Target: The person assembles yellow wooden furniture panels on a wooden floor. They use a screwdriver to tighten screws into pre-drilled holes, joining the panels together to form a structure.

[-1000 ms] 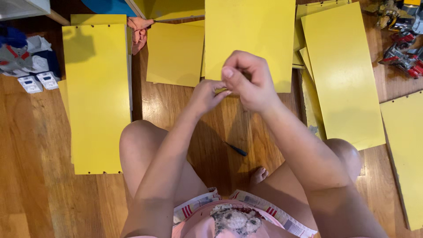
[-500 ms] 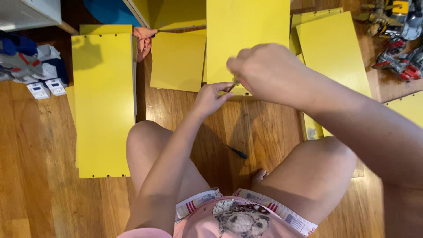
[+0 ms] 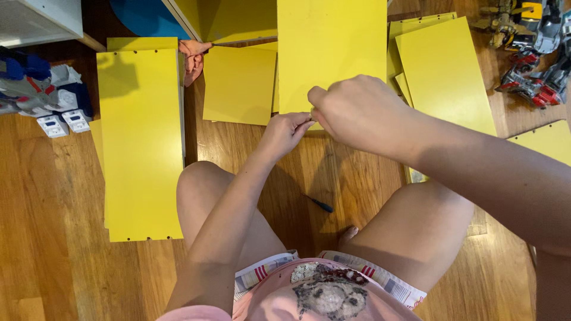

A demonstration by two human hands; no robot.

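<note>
While you sit on the wooden floor (image 3: 53, 238), your left hand (image 3: 284, 134) and right hand (image 3: 360, 113) meet fingertip to fingertip, pinched shut on something too small to identify, right at the near edge of the middle yellow panel (image 3: 330, 53). That panel's long axis runs away from you.
</note>
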